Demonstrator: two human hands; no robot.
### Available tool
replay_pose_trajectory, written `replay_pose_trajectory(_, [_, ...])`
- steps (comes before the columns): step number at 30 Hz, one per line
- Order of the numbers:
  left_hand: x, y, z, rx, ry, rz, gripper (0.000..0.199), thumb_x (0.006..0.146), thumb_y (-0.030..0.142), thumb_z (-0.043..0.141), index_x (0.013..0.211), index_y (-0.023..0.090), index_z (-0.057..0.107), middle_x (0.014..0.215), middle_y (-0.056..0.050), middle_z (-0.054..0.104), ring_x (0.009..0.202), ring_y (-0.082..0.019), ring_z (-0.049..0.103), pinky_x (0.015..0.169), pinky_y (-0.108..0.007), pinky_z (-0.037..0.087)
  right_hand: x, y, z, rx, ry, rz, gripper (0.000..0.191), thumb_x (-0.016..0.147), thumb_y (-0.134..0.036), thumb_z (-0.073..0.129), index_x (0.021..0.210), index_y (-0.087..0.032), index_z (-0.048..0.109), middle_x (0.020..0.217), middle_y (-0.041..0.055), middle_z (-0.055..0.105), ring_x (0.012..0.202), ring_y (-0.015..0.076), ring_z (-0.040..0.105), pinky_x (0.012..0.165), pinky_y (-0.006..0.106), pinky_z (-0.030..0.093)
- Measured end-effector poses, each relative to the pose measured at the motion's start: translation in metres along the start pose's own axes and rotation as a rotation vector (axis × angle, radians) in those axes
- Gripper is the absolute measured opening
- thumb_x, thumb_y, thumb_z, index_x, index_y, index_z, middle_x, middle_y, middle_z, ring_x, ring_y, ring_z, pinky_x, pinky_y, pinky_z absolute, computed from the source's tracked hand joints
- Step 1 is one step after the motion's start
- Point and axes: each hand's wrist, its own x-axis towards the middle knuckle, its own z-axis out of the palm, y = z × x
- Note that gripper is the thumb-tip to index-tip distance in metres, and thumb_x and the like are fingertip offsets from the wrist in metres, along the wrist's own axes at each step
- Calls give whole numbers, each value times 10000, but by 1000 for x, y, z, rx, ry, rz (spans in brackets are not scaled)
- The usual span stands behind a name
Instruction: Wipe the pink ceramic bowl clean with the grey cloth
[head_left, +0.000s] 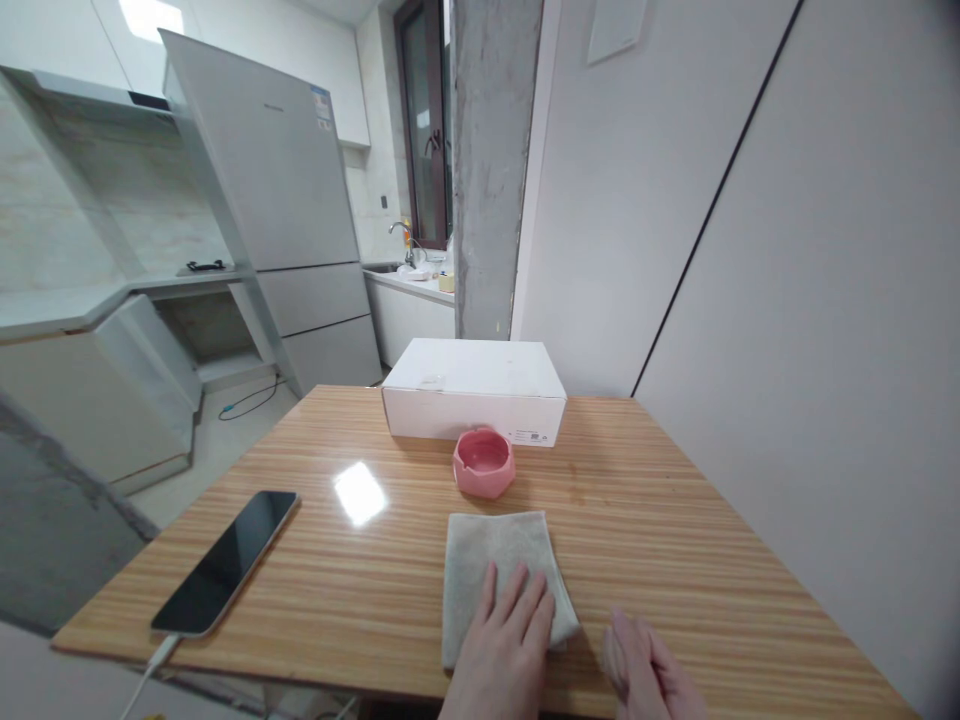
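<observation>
A folded grey cloth lies on the wooden table in front of me. My left hand rests flat on its lower part, fingers stretched out and slightly apart. To the right of the cloth, at the table's near edge, my right hand is closed with its fingers curled. A pale, blurred patch shows at its left side; I cannot make out what, if anything, it grips. Just beyond the cloth sits a pink, faceted ashtray-like bowl with notches in its rim.
Behind the pink bowl stands a white box. A black-screened phone lies at the left, with a white charging cable running off the near edge. The wooden table borders a white wall at right; a fridge stands beyond.
</observation>
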Motion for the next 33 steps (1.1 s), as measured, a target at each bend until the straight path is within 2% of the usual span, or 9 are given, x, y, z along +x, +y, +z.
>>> replay_pose_trajectory(7, [-1, -5, -17, -163, 88, -48, 481, 851, 78, 452, 1319, 187, 485, 1309, -94, 597, 1239, -243, 529, 1076, -491, 388, 8, -3, -3, -40, -170, 315, 506, 653, -585, 734, 560, -213, 404, 441, -104, 335, 353, 47, 298, 346, 187, 230])
replay_pose_trajectory(10, [-1, -3, -25, -297, 179, -150, 458, 896, 100, 407, 1339, 207, 456, 1298, -86, 606, 1211, -208, 557, 1049, -428, 434, 12, -12, 4, -4, -283, 513, 492, 588, -618, 756, 777, -205, 568, 571, -20, 604, 398, 142, 549, 335, 220, 367])
replay_pose_trajectory(13, [-3, -2, -25, -403, 245, -187, 420, 935, 165, 398, 1345, 231, 452, 1300, -81, 605, 1221, -197, 548, 1042, -371, 445, 13, -26, 19, 119, -467, 768, 600, 610, -600, 750, 1044, -213, 601, 823, 59, 726, 575, 233, 691, 494, 334, 531])
replay_pose_trajectory(16, [-6, -2, -14, -393, 296, -75, 410, 945, 189, 385, 1349, 228, 445, 1283, -87, 618, 1205, -195, 563, 1034, -351, 452, 13, -38, 36, 317, -609, 932, 546, 746, -625, 612, 1021, -155, 648, 833, 100, 738, 710, 236, 710, 640, 341, 552])
replay_pose_trajectory(19, [-10, 0, -8, -243, 263, 163, 403, 946, 226, 410, 1347, 211, 446, 1256, -94, 637, 1214, -220, 553, 1053, -385, 427, 15, -40, 48, 392, -598, 1007, 518, 783, -591, 587, 946, -107, 675, 781, 129, 737, 727, 247, 707, 637, 335, 556])
replay_pose_trajectory(23, [-3, 2, -37, -233, 160, 260, 393, 894, 326, 551, 1280, 259, 518, 1245, -51, 649, 1214, -230, 554, 1091, -400, 379, 22, -39, 50, 346, -550, 1093, 391, 793, -431, 648, 930, -66, 682, 763, 143, 743, 740, 260, 717, 655, 345, 568])
replay_pose_trajectory(28, [48, -41, -91, -503, 316, -244, 487, 831, 315, 634, 1298, 248, 512, 1375, -88, 523, 1307, -248, 443, 1106, -429, 343, 50, -51, 44, 318, -273, 915, 220, 812, -239, 635, 975, -100, 685, 789, 110, 766, 824, 264, 733, 757, 360, 579])
replay_pose_trajectory(30, [72, -73, -92, -526, 371, -374, 677, 738, 325, 725, 1345, 214, 448, 1395, -118, 476, 1323, -269, 406, 1115, -435, 307, 70, -56, 44, 232, -162, 783, 201, 794, -202, 641, 975, -126, 681, 810, 99, 772, 830, 261, 736, 759, 368, 591])
replay_pose_trajectory(33, [97, -116, -76, -632, 281, -506, 965, 528, 345, 859, 1358, 180, 396, 1375, -159, 471, 1282, -321, 435, 1075, -457, 327, 105, -57, 53, 57, -62, 437, 255, 794, -248, 635, 1027, -150, 668, 901, 103, 773, 880, 260, 730, 758, 368, 602])
